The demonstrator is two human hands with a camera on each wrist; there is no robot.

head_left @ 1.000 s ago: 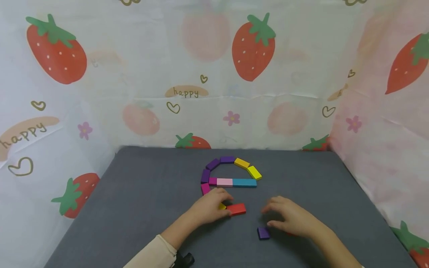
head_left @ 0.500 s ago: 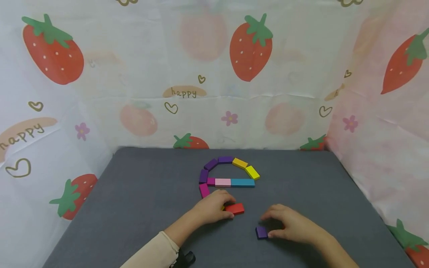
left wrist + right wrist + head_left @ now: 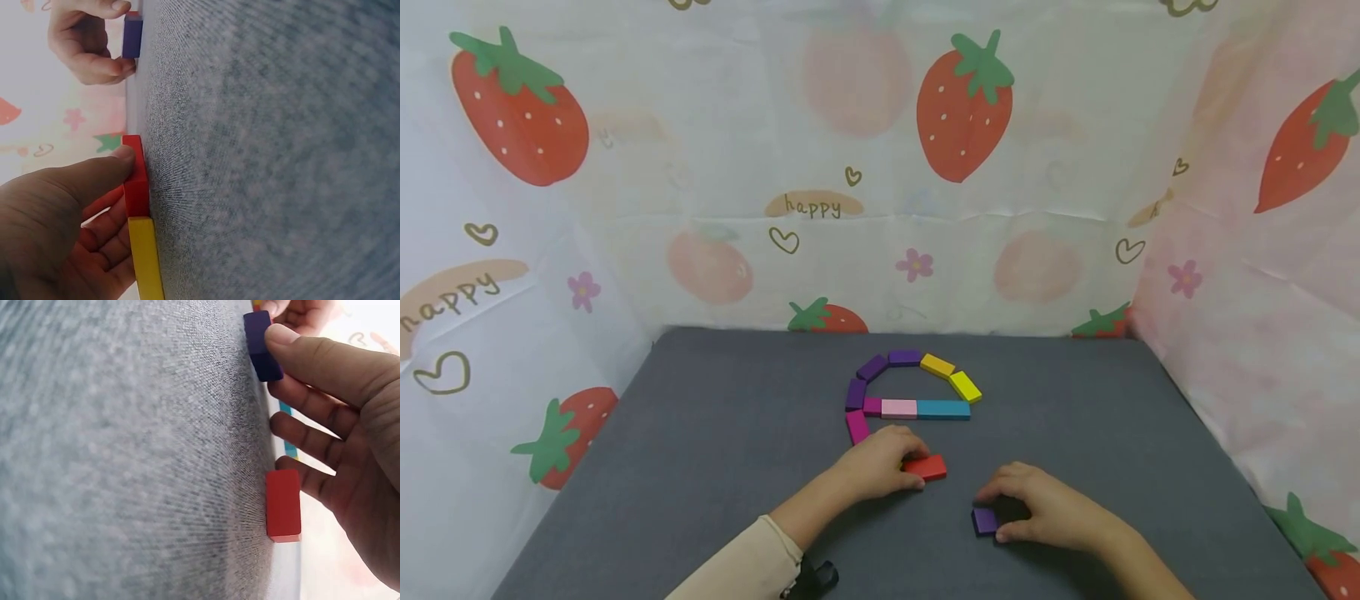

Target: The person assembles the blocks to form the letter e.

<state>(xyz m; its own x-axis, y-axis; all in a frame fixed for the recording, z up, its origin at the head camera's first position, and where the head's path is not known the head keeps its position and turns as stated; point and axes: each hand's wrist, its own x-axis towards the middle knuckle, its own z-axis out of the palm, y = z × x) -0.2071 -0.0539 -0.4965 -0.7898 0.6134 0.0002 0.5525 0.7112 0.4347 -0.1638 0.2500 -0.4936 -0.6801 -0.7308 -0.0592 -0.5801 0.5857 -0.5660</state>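
My left hand (image 3: 878,463) pinches a red wooden block (image 3: 931,468), thumb on its near side and fingers behind it. A yellow block (image 3: 145,257) stands end to end with that red one in the left wrist view; the hand mostly hides it in the head view. To the right, my right hand (image 3: 1054,510) has its thumb and forefinger on opposite sides of a small purple block (image 3: 984,522) on the table. A second red block (image 3: 283,505) lies beside this hand's little finger in the right wrist view, hidden from the head camera.
Farther back, purple blocks (image 3: 872,367) and yellow blocks (image 3: 966,386) form an arc. A straight row of magenta, pink (image 3: 898,409) and blue (image 3: 943,410) blocks runs below it. A magenta block (image 3: 857,427) continues the curve toward my left hand. Grey cloth (image 3: 737,417) covers the table.
My right hand has come down and left onto the purple block, its thumb and forefinger now around it. The left hand keeps its place at the red block, its fingers slightly closer around it.
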